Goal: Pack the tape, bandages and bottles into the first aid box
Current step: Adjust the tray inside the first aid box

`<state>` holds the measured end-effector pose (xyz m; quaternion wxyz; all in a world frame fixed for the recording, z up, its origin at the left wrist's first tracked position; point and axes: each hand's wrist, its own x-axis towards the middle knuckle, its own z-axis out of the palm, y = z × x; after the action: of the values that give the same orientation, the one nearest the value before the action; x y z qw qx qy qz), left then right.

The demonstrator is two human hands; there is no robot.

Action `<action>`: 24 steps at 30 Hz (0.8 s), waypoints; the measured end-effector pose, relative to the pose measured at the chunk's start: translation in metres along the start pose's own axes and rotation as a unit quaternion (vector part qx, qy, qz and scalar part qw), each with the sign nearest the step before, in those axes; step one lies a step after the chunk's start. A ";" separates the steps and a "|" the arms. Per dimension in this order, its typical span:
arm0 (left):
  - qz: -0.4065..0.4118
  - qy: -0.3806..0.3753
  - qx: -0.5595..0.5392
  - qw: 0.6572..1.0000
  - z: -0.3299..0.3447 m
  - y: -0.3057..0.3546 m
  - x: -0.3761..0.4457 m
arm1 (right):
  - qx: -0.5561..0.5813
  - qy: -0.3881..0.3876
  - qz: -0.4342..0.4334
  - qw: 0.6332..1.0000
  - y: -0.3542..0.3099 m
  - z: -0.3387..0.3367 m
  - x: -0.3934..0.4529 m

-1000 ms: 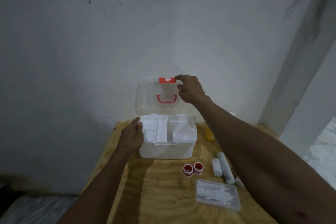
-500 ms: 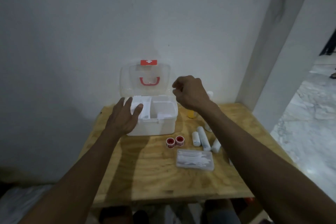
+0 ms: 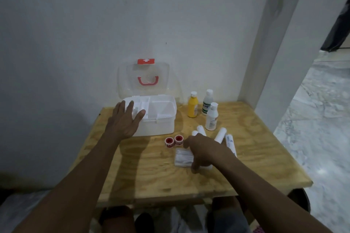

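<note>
The white first aid box (image 3: 161, 125) stands open at the back of the table, its clear lid (image 3: 130, 81) upright against the wall. My left hand (image 3: 123, 121) lies flat on the box's front left corner, fingers spread. Two red tape rolls (image 3: 169, 142) sit just in front of the box. To their right lie white bandage rolls (image 3: 220, 135). My right hand (image 3: 204, 151) hovers low over them and a clear swab case (image 3: 182, 157), fingers curled down, gripping nothing that I can see. A yellow bottle (image 3: 192, 107), a green-labelled bottle (image 3: 207, 103) and a white bottle (image 3: 212, 117) stand right of the box.
Everything rests on a small plywood table (image 3: 255, 157) pushed against a white wall. A white pillar (image 3: 274, 62) rises at the table's far right corner. Marble floor lies to the right. My knees show below the table's near edge.
My right hand let go of the lid and dropped to the items in front of the box. The lid stays open. My left hand has shifted onto the box's front left corner.
</note>
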<state>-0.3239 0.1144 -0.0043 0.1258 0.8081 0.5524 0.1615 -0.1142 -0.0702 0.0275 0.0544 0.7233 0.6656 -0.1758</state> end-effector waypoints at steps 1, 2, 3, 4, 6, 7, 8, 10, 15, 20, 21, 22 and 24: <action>0.000 0.001 0.002 1.000 0.001 0.000 0.000 | 0.002 -0.001 0.001 1.000 0.001 0.001 0.000; -0.001 0.000 0.004 1.000 0.001 -0.001 0.001 | 0.003 0.000 0.001 1.000 0.001 0.002 0.000; -0.001 -0.002 0.004 1.000 0.001 -0.001 0.001 | 0.002 0.002 0.002 1.000 0.001 0.002 0.000; -0.003 -0.004 0.003 1.000 0.001 -0.001 0.001 | 0.002 0.003 0.002 1.000 0.002 0.002 0.000; -0.003 -0.004 -0.001 1.000 0.000 -0.001 0.001 | 0.005 -0.005 -0.002 1.000 0.002 0.000 0.000; -0.001 -0.005 -0.003 1.000 0.000 -0.001 0.001 | 0.008 -0.012 -0.008 1.000 0.001 -0.004 -0.001; 0.000 -0.003 -0.005 1.000 0.000 -0.001 0.001 | 0.013 -0.015 -0.015 1.000 0.000 -0.010 -0.002; -0.001 0.008 -0.013 1.000 -0.001 -0.002 0.002 | 0.035 0.000 -0.026 0.999 -0.001 -0.029 -0.003; -0.009 0.034 -0.038 0.999 -0.010 0.000 0.012 | 0.093 0.141 -0.027 0.985 -0.012 -0.088 0.025; -0.001 0.018 -0.039 0.999 -0.010 0.001 0.022 | 0.162 0.202 0.014 0.966 -0.033 -0.113 0.090; 0.000 0.013 -0.033 0.999 -0.008 0.000 0.023 | 0.151 0.204 0.019 0.967 -0.037 -0.112 0.102; -0.002 0.009 -0.024 1.000 -0.006 -0.001 0.024 | 0.137 0.203 0.022 0.969 -0.041 -0.109 0.112; -0.004 0.004 -0.004 1.000 -0.002 -0.003 0.026 | 0.110 0.201 0.029 0.973 -0.047 -0.105 0.125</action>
<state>-0.3186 0.1396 -0.0007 0.1276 0.8047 0.5555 0.1662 -0.1346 0.0858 0.0917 -0.1550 0.7644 0.6183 -0.0969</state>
